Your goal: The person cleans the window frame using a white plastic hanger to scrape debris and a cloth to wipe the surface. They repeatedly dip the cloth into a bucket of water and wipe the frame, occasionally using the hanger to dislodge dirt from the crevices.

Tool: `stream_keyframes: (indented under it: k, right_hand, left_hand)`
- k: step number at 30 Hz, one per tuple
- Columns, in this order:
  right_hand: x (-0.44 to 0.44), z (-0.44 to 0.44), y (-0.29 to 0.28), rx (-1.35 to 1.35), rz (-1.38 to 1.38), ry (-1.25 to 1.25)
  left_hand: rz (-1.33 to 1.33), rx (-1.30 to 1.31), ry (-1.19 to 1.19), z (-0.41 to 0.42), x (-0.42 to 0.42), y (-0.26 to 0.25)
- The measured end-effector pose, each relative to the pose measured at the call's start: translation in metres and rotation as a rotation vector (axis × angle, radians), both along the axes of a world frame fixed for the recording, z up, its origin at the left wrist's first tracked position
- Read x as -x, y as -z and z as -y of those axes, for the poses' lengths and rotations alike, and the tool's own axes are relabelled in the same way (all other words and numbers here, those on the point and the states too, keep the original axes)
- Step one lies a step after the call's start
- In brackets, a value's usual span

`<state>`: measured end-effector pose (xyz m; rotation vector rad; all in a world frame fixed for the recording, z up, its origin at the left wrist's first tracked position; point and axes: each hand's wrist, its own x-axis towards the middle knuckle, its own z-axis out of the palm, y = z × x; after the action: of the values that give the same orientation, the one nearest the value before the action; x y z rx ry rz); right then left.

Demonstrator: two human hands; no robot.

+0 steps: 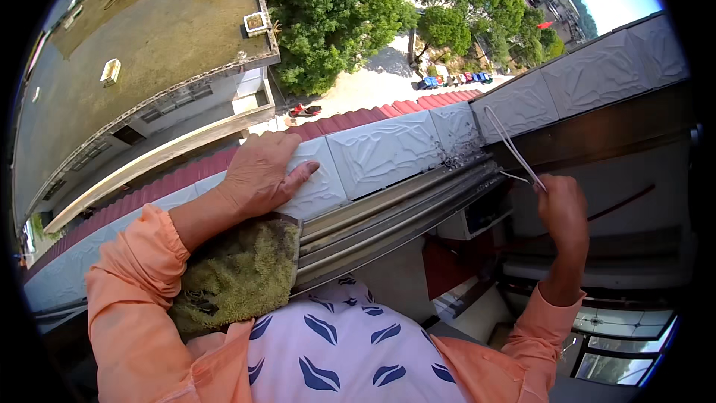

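My left hand (pixel 263 170) grips the outer edge of a white, relief-patterned tiled ledge (pixel 386 143), its thumb lying on top. In my right hand (pixel 562 207) is a thin, pale wire (pixel 514 148) bent into a long loop. The loop stands above my fist, and a short end points at the corner of the metal window track (pixel 380 218). Loose grit and debris (pixel 461 157) lie at that corner, on tile and track. Beneath my left forearm, a worn green-brown towel (pixel 246 268) drapes over the sill against my body.
Beyond the ledge is a drop past a red corrugated roof (pixel 391 109) to a paved yard with a red motorbike (pixel 305 110). A brown window frame (pixel 604 117) rises at the right. Inside, below the track, stands a white box-like unit (pixel 470 224).
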<state>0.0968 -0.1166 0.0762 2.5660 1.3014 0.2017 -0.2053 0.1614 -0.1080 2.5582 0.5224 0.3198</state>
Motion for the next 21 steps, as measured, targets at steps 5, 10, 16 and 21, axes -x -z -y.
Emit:
stream_keyframes:
  k: [5,10,16,21]
  right_hand:
    - [0.012,0.017,-0.014,0.013,-0.024,0.040]
    - [0.008,0.029,0.003,0.017,0.086,0.114]
    - [0.003,0.025,0.013,0.049,-0.031,0.022]
    - [0.003,0.017,-0.012,0.036,-0.019,0.105]
  left_hand:
    - [0.125,-0.062,0.044,0.003,-0.012,-0.006]
    - [0.086,-0.048,0.046,0.006,-0.010,-0.004]
    - [0.082,-0.019,0.042,0.006,-0.009,-0.009]
    - [0.077,-0.020,0.027,0.008,-0.009,-0.013]
